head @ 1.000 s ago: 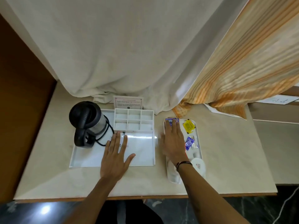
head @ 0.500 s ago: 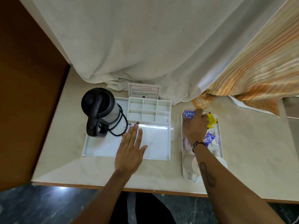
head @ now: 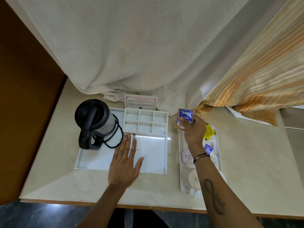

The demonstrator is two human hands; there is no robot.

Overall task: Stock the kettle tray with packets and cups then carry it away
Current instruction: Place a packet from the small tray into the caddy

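Note:
A white kettle tray [head: 92,159] lies on the table with a black and steel kettle [head: 95,122] at its left and a white divider of several small cells [head: 145,120] at its back. My left hand [head: 125,163] rests flat on the tray floor, fingers apart. My right hand [head: 194,130] holds a blue tea packet [head: 185,115] up above the far end of a narrow white side tray [head: 218,145]. That tray holds a yellow packet [head: 209,132], a blue packet [head: 209,148], a pale pink sachet [head: 186,157] and white cups [head: 194,178], partly hidden by my forearm.
A small printed card [head: 140,102] stands behind the divider. A white curtain [head: 131,55] and an orange striped curtain [head: 263,66] hang onto the back of the table. A brown wooden panel [head: 24,96] borders the left. The table's front edge [head: 148,206] runs below my arms.
My right hand has closed on the blue tea packet and lifted it off the side tray's far end. The camera has moved closer. My left hand stays flat on the kettle tray.

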